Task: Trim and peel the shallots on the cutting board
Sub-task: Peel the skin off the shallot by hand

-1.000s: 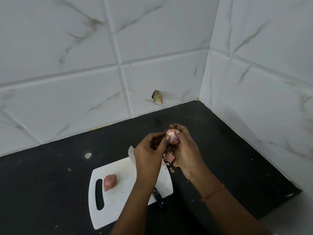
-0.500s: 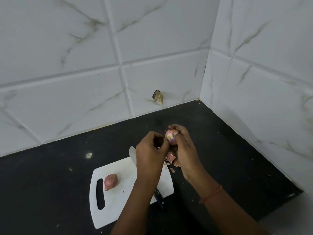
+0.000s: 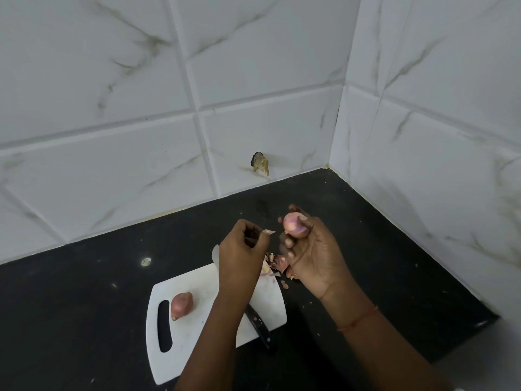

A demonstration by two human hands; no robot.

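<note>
At frame centre, two shallots are counted: one point(image 3: 294, 224) gripped by the right hand point(image 3: 313, 251), one point(image 3: 181, 304) on the cutting board point(image 3: 197, 334), whose knife point(image 3: 259, 324) is partly hidden by the left hand point(image 3: 242, 249), which pinches a peel scrap point(image 3: 269, 232).

cutting board point(image 3: 197, 328): white plastic, smooth, matt. counter point(image 3: 84, 306): black, stone-like, speckled, dull sheen. wall tiles point(image 3: 112, 80): white marble-look, glossy, grey veining. held shallot point(image 3: 293, 224): moist pale pink, smooth. shallot on board point(image 3: 181, 303): dry papery skin. skin scraps point(image 3: 277, 263): papery, thin. knife handle point(image 3: 260, 325): black, semi-gloss.
</note>
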